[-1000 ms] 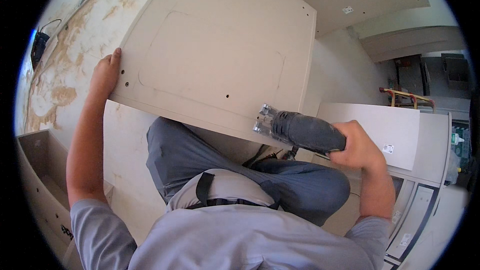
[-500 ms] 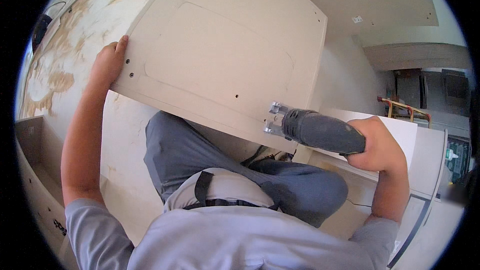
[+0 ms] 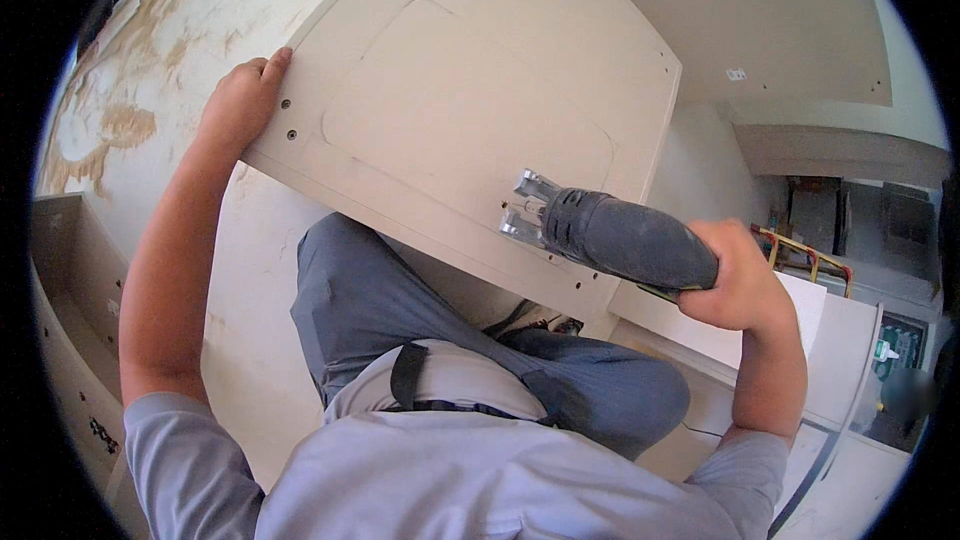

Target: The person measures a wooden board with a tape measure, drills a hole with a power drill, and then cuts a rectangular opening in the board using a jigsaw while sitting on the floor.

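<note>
A wide beige board (image 3: 480, 90) lies tilted across my lap, with a faint pencil outline drawn on its face and small holes near its edges. My left hand (image 3: 243, 102) grips its left edge, the thumb on top and the other fingers hidden by the edge. My right hand (image 3: 738, 278) is wrapped around the rear of a black jigsaw (image 3: 635, 240). The saw's forked metal foot (image 3: 527, 208) is at the board's face, around a small hole in the lower part. Whether the blade goes into the hole I cannot tell.
A beige box-like cabinet part (image 3: 75, 280) stands at the left edge. To the right are a white panel (image 3: 790, 315), a red and yellow frame (image 3: 805, 255) and a bin (image 3: 895, 370) holding a bottle. A large panel (image 3: 770, 10) rises at the far right.
The jigsaw has moved left and slightly up, from the board's lower right corner to the hole. The board and my left hand appear shifted a little right and up.
</note>
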Demonstrator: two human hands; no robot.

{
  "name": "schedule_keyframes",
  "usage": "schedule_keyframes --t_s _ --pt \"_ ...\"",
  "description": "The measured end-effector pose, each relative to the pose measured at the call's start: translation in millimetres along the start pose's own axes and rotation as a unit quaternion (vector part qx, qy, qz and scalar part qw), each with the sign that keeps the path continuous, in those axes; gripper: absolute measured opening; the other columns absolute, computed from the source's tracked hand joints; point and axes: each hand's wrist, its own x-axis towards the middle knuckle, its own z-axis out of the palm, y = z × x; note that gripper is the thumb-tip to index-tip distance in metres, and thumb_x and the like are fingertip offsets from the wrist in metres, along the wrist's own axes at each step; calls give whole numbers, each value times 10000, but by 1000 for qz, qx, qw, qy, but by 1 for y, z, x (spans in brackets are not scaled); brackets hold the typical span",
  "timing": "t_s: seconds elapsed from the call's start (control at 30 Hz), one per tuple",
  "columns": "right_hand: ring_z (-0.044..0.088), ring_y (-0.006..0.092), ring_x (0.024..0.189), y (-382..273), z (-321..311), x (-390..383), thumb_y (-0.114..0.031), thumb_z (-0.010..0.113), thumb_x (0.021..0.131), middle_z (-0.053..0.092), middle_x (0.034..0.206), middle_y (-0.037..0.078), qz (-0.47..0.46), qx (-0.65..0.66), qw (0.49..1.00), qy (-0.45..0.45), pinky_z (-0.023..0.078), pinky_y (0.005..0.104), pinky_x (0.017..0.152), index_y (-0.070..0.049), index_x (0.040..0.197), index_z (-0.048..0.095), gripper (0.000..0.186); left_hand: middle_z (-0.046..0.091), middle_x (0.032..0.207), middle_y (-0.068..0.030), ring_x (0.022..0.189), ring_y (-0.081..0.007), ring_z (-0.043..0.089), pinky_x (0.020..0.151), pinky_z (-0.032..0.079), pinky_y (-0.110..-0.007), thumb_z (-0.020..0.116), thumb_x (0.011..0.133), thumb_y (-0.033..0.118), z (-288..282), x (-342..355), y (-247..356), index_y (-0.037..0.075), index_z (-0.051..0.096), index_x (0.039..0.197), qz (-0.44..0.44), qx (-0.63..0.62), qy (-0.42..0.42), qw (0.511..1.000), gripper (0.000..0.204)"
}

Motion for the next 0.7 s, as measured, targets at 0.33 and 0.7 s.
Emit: schedule_keyframes --t_s 0.33,0.7 --pt "645 367 678 -15 10 31 -100 735 627 661 765 201 -33 -87 994 -57 528 417 671 -20 875 666 269 742 1101 -267 1077 -419 705 994 506 -497 384 1069 605 2 5 -1 -2 737 1161 6 -3 -11 1000 708" --pt "718 422 959 -7 24 54 -269 895 692 730 1063 187 -111 -74 991 17 553 456 857 -118 1354 631 729 741 1106 -270 1085 -422 701 999 509 -495 388 1062 583 4 5 -4 -8 750 1145 9 7 -15 1000 698"
